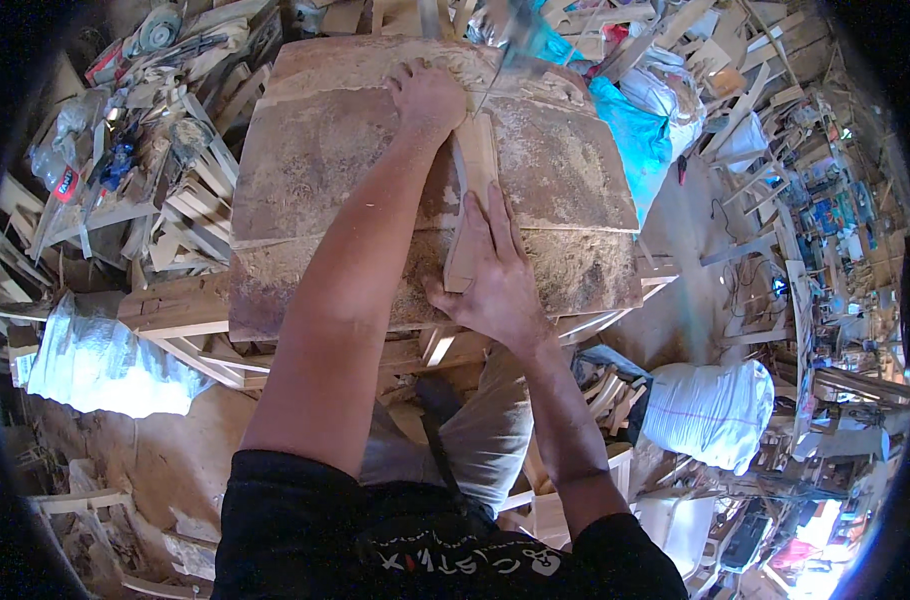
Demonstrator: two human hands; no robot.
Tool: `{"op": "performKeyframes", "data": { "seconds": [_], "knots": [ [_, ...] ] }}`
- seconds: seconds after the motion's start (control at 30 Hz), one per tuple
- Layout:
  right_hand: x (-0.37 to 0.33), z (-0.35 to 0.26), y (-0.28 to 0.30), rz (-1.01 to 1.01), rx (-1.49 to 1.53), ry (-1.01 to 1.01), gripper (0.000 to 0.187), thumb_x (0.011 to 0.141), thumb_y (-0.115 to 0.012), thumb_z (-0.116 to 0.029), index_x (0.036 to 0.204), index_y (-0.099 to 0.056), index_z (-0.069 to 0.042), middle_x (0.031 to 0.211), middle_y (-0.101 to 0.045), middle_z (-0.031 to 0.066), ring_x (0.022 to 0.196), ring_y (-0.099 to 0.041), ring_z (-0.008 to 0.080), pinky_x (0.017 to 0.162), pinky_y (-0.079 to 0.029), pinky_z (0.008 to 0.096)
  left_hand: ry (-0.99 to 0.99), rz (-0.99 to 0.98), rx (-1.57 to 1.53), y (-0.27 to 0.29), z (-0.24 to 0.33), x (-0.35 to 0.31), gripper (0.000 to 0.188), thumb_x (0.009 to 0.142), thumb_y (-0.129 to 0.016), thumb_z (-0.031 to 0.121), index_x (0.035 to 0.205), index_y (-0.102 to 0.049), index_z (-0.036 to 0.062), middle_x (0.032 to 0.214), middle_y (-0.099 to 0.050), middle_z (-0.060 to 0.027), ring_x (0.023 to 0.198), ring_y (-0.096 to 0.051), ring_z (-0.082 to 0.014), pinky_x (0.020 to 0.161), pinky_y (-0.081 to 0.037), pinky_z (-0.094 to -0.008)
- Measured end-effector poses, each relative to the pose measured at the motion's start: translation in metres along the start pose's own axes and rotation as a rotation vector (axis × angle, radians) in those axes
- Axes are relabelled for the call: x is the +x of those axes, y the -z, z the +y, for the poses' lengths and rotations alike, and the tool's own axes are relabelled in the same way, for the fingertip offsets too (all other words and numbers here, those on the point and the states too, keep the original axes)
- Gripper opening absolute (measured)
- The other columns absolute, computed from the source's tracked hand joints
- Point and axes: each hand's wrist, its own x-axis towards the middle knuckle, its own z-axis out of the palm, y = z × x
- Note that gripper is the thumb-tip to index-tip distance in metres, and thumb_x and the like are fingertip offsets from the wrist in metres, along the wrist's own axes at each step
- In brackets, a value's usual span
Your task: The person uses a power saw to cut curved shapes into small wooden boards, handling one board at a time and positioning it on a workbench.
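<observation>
A long pale wooden piece (478,150) with a curved left edge lies lengthwise on a brown, sawdust-covered worktable (325,150). My right hand (497,285) grips its near end, thumb at the left edge and fingers stretched along the top. Farther off, my left hand (430,98) rests beside the piece's far end, fingers spread on the tabletop. Its thumb is hidden. A thin upright saw blade (497,72) stands just right of my left hand, close to the far end of the wood. Whether it touches the wood I cannot tell.
Wood offcuts (200,205) and a plastic bottle (60,175) crowd the left side. Turquoise sheeting (630,130) hangs at the table's right edge. A stuffed white sack (710,410) stands at the lower right, and a wooden beam (180,305) juts out at the left.
</observation>
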Motion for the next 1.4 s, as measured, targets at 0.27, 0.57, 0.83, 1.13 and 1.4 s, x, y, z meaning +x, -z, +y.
{"op": "performKeyframes", "data": {
  "seconds": [0.27,0.57,0.83,1.13,1.4],
  "knots": [
    [0.002,0.000,0.000,-0.002,0.007,-0.015,0.108,0.073,-0.087,-0.036,0.156,-0.031,0.004,0.162,-0.024,0.0336,0.146,-0.036,0.0516,0.116,-0.042,0.0532,-0.003,-0.056,0.009,0.004,0.000,0.003,0.053,0.094,-0.052,0.027,0.137,-0.061,-0.0026,0.152,-0.046,-0.0253,0.147,-0.035,-0.0470,0.121,-0.021,-0.0657],
    [0.006,-0.001,0.005,0.005,0.019,-0.009,0.105,0.072,-0.086,-0.034,0.155,-0.035,0.004,0.161,-0.028,0.0334,0.144,-0.040,0.0504,0.115,-0.043,0.0521,0.030,-0.028,0.037,-0.001,-0.003,0.010,0.055,0.093,-0.055,0.029,0.139,-0.059,-0.0023,0.152,-0.045,-0.0235,0.144,-0.037,-0.0463,0.121,-0.023,-0.0632],
    [0.006,0.007,0.002,-0.001,0.021,-0.011,0.107,0.071,-0.087,-0.034,0.156,-0.034,0.003,0.161,-0.027,0.0327,0.144,-0.041,0.0494,0.113,-0.046,0.0521,0.016,-0.052,0.028,0.001,0.000,0.011,0.057,0.093,-0.056,0.029,0.141,-0.056,-0.0021,0.153,-0.045,-0.0236,0.146,-0.035,-0.0472,0.121,-0.023,-0.0638],
    [0.007,0.010,0.002,-0.022,0.031,-0.029,0.110,0.071,-0.088,-0.036,0.158,-0.030,0.000,0.164,-0.023,0.0299,0.144,-0.041,0.0488,0.113,-0.046,0.0527,0.014,-0.070,0.035,0.001,-0.001,0.015,0.058,0.093,-0.057,0.029,0.142,-0.057,-0.0021,0.157,-0.042,-0.0229,0.148,-0.034,-0.0469,0.121,-0.022,-0.0644],
    [0.009,0.012,0.001,-0.020,0.001,-0.024,0.110,0.071,-0.087,-0.036,0.158,-0.031,0.000,0.164,-0.023,0.0303,0.143,-0.043,0.0496,0.112,-0.046,0.0535,0.009,-0.076,0.035,-0.004,-0.003,0.020,0.059,0.092,-0.059,0.030,0.141,-0.057,-0.0029,0.153,-0.044,-0.0229,0.145,-0.036,-0.0458,0.120,-0.026,-0.0625]
  ]
}}
